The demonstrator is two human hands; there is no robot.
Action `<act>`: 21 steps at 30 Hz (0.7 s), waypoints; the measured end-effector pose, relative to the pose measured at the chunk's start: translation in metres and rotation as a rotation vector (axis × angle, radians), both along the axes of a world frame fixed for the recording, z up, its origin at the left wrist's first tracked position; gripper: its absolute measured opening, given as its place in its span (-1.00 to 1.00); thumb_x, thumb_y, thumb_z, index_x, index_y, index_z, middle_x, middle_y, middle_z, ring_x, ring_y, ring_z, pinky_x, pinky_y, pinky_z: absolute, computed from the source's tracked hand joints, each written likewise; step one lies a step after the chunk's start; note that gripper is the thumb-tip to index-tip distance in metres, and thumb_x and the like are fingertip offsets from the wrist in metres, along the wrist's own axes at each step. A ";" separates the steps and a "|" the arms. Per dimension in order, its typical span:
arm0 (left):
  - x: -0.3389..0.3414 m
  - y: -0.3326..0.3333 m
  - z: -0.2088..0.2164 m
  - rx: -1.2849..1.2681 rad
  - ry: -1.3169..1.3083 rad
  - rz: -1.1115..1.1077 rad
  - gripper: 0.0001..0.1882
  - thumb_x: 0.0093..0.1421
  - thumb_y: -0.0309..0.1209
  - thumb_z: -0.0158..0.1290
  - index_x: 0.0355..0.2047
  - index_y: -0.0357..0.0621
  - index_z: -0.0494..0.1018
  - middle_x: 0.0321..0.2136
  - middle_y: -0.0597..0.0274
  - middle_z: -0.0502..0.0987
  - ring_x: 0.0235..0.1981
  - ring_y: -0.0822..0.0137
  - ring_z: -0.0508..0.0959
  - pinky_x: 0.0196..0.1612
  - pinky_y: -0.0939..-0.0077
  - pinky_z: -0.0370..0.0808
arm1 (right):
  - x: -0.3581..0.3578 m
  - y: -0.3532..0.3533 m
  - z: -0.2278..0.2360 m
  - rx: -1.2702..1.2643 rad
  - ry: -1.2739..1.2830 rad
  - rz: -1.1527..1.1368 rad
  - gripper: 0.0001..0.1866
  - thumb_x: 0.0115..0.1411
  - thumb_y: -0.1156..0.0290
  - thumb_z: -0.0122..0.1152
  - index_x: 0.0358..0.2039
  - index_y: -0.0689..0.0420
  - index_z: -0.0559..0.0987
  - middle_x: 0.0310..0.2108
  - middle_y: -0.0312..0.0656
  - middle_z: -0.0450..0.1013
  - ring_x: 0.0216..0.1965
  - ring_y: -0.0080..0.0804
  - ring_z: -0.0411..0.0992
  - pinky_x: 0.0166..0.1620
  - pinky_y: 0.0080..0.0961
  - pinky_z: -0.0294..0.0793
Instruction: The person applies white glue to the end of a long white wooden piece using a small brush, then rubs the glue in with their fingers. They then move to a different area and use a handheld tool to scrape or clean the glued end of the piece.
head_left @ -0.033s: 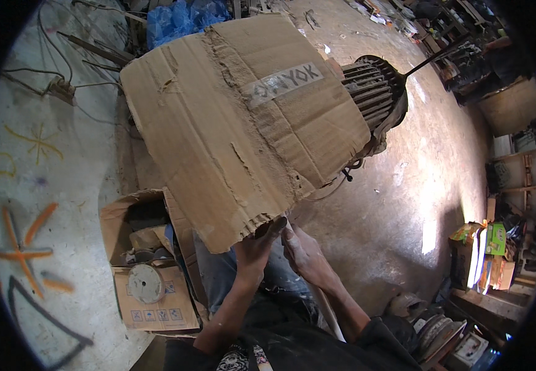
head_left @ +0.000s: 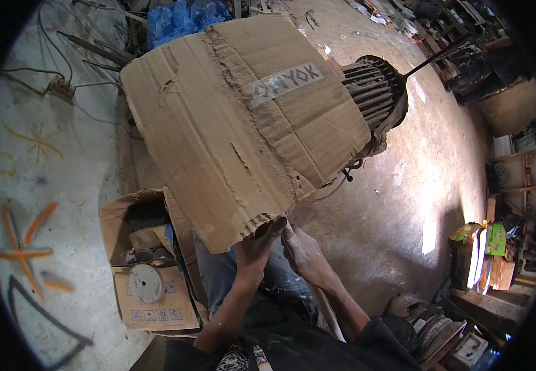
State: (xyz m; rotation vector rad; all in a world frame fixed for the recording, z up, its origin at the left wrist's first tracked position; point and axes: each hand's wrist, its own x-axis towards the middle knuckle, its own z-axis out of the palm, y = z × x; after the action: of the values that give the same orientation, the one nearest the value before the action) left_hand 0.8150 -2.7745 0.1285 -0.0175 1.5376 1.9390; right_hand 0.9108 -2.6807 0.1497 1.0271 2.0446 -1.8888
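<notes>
A long pale rod point(head_left: 325, 310) slants from between my hands down past my right forearm. My right hand point(head_left: 307, 255) is closed around its upper part. My left hand point(head_left: 254, 252) is closed at the rod's upper end, thumb against it; its other fingers are partly hidden under the cardboard edge. Just beyond both hands, a large dusty cardboard sheet point(head_left: 218, 130) with a strip of tape covers a machine. From its far right side sticks out a dark finned motor point(head_left: 373, 93). What lies under the cardboard is hidden.
Left of my legs stands an open cardboard box point(head_left: 160, 315) with worn discs inside and a round grey disc point(head_left: 146, 283) at its front. A pale painted wall point(head_left: 45, 167) rises at left. Blue plastic point(head_left: 181, 21) lies behind the machine. Clutter point(head_left: 484, 247) lines the right side.
</notes>
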 end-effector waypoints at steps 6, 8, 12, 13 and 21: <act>-0.004 0.001 0.005 -0.095 0.003 -0.011 -0.79 0.13 -0.43 0.21 -0.30 -0.34 0.52 -0.39 0.28 0.55 -0.36 0.51 0.50 -0.25 0.59 0.45 | -0.005 -0.001 0.000 0.009 0.041 0.001 -0.51 0.38 0.08 -0.34 -0.22 0.35 0.32 -0.39 0.17 0.32 -0.33 0.06 0.30 -0.19 -0.20 0.28; -0.003 -0.001 0.019 -0.127 0.028 -0.029 -0.77 0.10 -0.46 0.23 -0.28 -0.35 0.51 -0.37 0.27 0.56 -0.36 0.50 0.51 -0.24 0.58 0.46 | -0.001 -0.002 0.006 -0.013 0.040 0.002 -0.50 0.38 0.07 -0.33 -0.19 0.34 0.32 -0.40 0.15 0.32 -0.36 0.04 0.31 -0.21 -0.22 0.30; 0.015 -0.014 0.064 -0.061 0.146 -0.184 -0.69 0.04 -0.49 0.27 -0.23 -0.38 0.49 -0.34 0.24 0.56 -0.33 0.48 0.51 -0.21 0.55 0.48 | 0.026 -0.005 0.029 -0.014 0.200 0.017 -0.43 0.34 -0.05 -0.29 -0.11 0.32 0.31 -0.42 0.10 0.34 -0.40 -0.03 0.34 -0.24 -0.25 0.33; 0.021 -0.016 0.074 -0.053 0.105 -0.203 -0.69 0.02 -0.49 0.29 -0.24 -0.37 0.50 -0.33 0.23 0.57 -0.32 0.49 0.52 -0.21 0.58 0.47 | 0.033 -0.003 0.036 0.012 0.286 0.025 -0.40 0.32 -0.08 -0.27 -0.09 0.31 0.31 -0.42 0.09 0.35 -0.40 -0.04 0.36 -0.25 -0.25 0.34; 0.042 -0.006 0.100 0.026 0.130 -0.286 -0.65 0.18 -0.32 0.17 -0.17 -0.38 0.45 -0.30 0.24 0.55 -0.29 0.52 0.47 -0.20 0.63 0.42 | 0.053 0.000 0.104 0.092 0.050 -0.023 -0.36 0.31 -0.11 -0.24 0.00 0.31 0.25 -0.41 0.16 0.43 -0.36 0.08 0.46 -0.27 -0.15 0.38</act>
State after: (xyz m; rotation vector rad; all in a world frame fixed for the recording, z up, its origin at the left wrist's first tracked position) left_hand 0.8570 -2.7804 0.2283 0.3287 1.5052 1.7593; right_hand 0.9643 -2.6809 0.2542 1.0383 2.1758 -1.8646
